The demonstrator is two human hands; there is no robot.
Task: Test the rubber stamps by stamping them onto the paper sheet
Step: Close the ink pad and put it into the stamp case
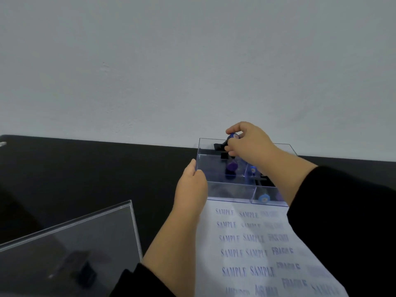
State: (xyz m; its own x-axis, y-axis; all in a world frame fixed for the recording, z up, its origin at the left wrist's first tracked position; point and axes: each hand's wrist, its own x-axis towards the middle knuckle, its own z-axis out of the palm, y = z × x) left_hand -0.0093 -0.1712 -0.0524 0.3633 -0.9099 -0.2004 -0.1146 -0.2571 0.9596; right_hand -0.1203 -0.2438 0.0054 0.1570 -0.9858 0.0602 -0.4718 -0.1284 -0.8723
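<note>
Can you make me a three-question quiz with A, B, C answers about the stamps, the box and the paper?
1. Where is the stamp in the right hand?
A. Over the clear box
B. On the paper
C. On the floor

2. What colour is the printing on the paper sheet?
A. Red
B. Blue
C. Green

3. What is the left hand doing?
A. Hanging free
B. Holding the box's side
C. Pressing a stamp

Answers: 1 A, the fingers hold it above the box's back part. 2 B, SAMPLE reads blue. 3 B, it grips the left wall.
</note>
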